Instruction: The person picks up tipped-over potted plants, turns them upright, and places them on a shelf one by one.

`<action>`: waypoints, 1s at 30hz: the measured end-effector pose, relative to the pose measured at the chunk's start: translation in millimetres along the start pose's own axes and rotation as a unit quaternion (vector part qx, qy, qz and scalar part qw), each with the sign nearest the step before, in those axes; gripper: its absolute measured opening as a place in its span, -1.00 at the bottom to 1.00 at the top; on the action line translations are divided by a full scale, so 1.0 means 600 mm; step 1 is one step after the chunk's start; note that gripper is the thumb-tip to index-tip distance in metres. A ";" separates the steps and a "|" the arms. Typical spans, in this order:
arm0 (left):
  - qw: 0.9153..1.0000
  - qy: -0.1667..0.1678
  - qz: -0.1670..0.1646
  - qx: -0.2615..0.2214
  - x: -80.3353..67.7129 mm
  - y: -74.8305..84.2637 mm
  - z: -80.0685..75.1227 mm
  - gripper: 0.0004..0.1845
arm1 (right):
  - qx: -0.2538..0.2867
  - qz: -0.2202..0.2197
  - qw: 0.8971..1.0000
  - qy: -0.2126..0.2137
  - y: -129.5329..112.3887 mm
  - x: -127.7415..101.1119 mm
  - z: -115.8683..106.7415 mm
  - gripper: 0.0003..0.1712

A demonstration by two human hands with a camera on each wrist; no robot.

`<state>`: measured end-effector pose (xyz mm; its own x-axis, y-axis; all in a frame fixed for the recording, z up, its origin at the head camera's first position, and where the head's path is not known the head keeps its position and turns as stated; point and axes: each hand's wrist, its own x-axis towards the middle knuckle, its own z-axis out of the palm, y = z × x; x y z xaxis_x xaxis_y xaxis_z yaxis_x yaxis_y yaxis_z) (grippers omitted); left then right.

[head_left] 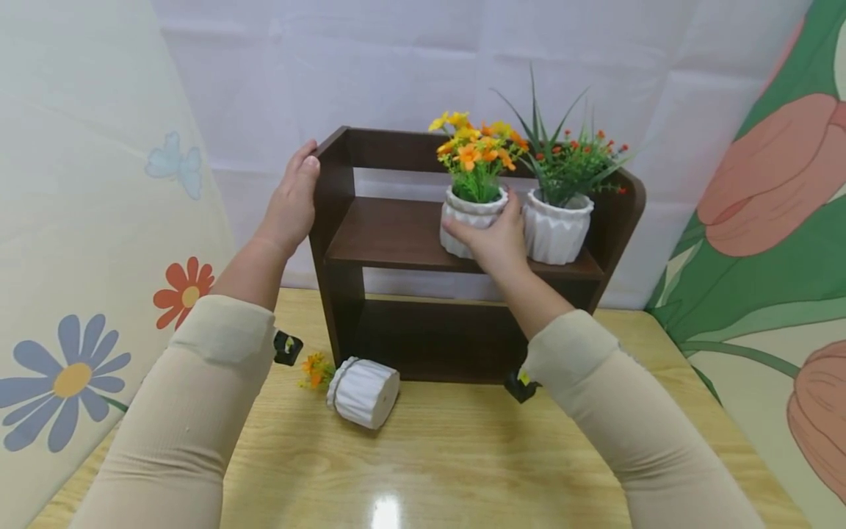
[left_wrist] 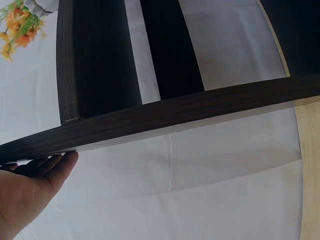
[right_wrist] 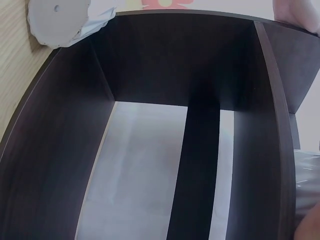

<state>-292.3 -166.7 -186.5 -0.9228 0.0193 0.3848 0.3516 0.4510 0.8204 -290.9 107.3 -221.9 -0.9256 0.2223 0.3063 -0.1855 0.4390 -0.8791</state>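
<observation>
Our right hand (head_left: 497,239) grips the orange-flowered pot (head_left: 471,211); just right of that hand stands the grassy pot (head_left: 557,229). Our left hand (head_left: 291,204), uncurled, touches the shelf (head_left: 390,229).

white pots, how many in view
3: one pot held by the right hand at the upper shelf, another pot to its right, a third pot on its side on the table.

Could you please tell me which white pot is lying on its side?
The pot on the tabletop; the held pot and the rightmost pot are upright, higher up.
</observation>
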 end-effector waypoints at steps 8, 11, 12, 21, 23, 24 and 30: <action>1.000 0.001 -0.013 0.006 -0.004 -0.003 -0.004 -0.38 | 0.018 0.001 0.999 -0.028 0.002 -0.008 -0.005 0.35; 1.000 0.001 -0.018 0.006 -0.002 -0.002 -0.004 -0.38 | 0.020 0.006 0.999 -0.038 0.005 -0.014 -0.012 0.37; 1.000 0.001 -0.019 0.006 -0.002 -0.002 -0.003 -0.38 | 0.022 0.007 0.999 -0.040 0.006 -0.017 -0.015 0.37; 1.000 0.002 -0.012 0.002 0.000 0.001 -0.001 -0.39 | 0.040 0.002 0.997 -0.061 0.010 -0.045 -0.036 0.32; 1.000 0.003 -0.009 0.004 0.001 0.001 -0.002 -0.38 | 0.044 0.001 0.997 -0.065 0.011 -0.053 -0.040 0.30; 1.000 0.004 -0.008 0.004 0.001 0.002 -0.002 -0.38 | 0.045 0.000 0.997 -0.068 0.011 -0.058 -0.041 0.30; 1.000 0.003 -0.018 0.001 0.004 0.001 -0.001 -0.39 | 0.059 -0.014 0.994 -0.089 0.019 -0.090 -0.047 0.27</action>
<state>-294.3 -166.8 -184.9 -0.9337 -0.0024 0.3581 0.3181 0.4538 0.8324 -233.7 124.8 -238.1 -0.9615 0.0498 0.2704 -0.2390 0.3348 -0.9115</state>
